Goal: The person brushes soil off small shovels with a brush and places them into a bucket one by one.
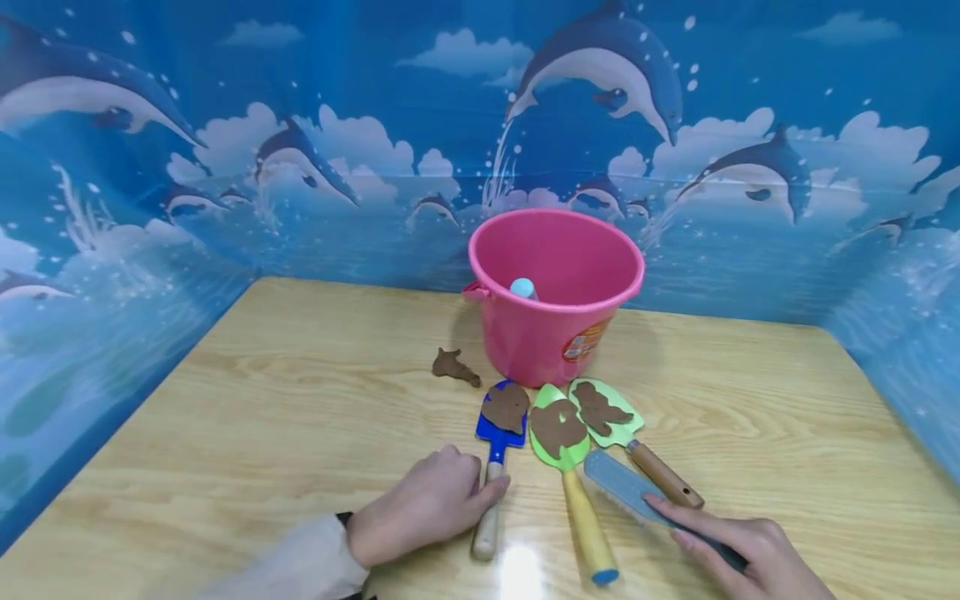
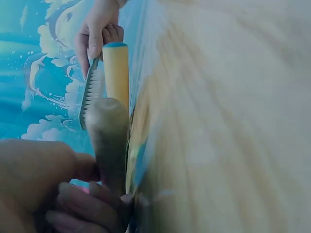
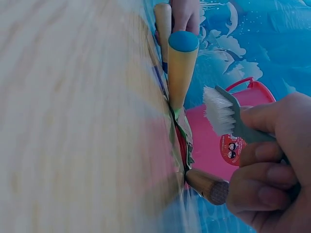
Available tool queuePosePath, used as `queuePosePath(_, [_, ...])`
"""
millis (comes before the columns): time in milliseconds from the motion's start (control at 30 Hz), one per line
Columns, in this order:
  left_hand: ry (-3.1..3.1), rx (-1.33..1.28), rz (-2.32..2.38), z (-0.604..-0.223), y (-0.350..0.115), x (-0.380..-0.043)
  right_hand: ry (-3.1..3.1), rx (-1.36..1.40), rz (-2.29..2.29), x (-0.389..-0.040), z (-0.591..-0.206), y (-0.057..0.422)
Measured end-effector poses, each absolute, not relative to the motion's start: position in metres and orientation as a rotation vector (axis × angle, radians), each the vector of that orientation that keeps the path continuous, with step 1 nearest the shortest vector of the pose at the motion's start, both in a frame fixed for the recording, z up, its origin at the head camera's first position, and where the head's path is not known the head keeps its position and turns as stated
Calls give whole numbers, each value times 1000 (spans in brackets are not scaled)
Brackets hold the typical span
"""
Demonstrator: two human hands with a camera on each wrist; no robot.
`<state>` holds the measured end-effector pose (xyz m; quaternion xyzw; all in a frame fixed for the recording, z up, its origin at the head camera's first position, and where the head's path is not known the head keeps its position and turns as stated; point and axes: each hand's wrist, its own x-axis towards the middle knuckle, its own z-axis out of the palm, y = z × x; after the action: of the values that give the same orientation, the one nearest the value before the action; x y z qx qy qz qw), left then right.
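Note:
My left hand (image 1: 431, 504) grips the wooden handle of a small blue shovel (image 1: 497, 450), which lies on the table. A flat brown, clay-like piece (image 1: 506, 407) covers much of its blade. In my right hand (image 1: 750, 550) is a grey brush (image 1: 626, 483); its white bristles (image 3: 217, 110) show in the right wrist view. The brush head is close to two more tools: a green trowel with a yellow handle (image 1: 588, 525) and a pale green one with a brown wooden handle (image 1: 663, 473). Both blades carry similar brown pieces (image 1: 558, 427).
Behind the tools stands a pink bucket (image 1: 525, 342) with a light-blue-topped object (image 1: 523, 288) inside. Left of it, another brown piece (image 1: 453, 367) lies on the wooden table (image 1: 300, 400). Blue dolphin-print sheeting (image 1: 390, 125) walls the back and sides.

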<state>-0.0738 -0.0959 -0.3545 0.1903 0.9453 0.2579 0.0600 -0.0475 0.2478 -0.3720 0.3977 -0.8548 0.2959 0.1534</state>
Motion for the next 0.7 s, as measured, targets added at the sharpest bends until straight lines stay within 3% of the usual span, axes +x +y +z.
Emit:
queuePosePath(367, [2719,300,1065,-362,-107,-78,-2441,1164,926,-55,-364,237])
queuePosePath(700, [2218,283,1734,-377,-117,-31,-2325,1253,874,-81,-342,198])
